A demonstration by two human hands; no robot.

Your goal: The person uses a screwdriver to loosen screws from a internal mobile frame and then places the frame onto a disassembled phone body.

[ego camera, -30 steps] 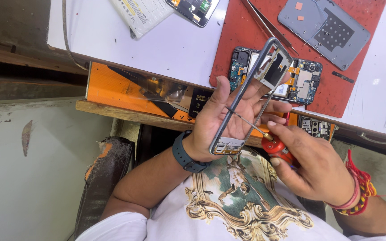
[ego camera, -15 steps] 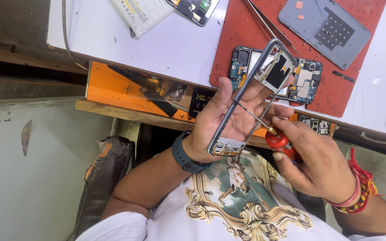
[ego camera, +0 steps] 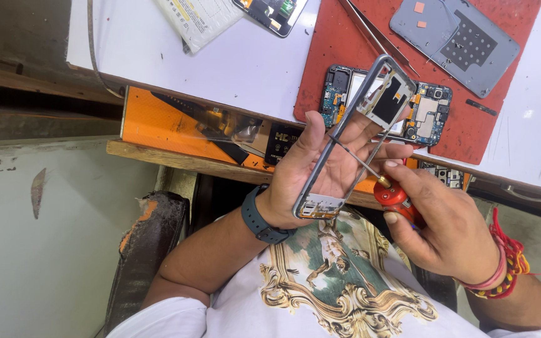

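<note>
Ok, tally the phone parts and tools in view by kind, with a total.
Phone middle frames: 1, in the left hand, frame
Opened phone bodies with boards showing: 2, on the red mat and at the top edge
Grey back covers: 1
Red-handled screwdrivers: 1, in the right hand, screwdriver
Tweezers: 1
Total: 6

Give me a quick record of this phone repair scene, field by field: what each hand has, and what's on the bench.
Left hand: holds a grey metal phone middle frame, tilted, above the bench edge
Right hand: grips a red-handled screwdriver, tip against the frame's inner edge
Red work mat: carries an opened phone with exposed circuit board, a grey back cover, metal tweezers
White bench: holds the mat
</note>
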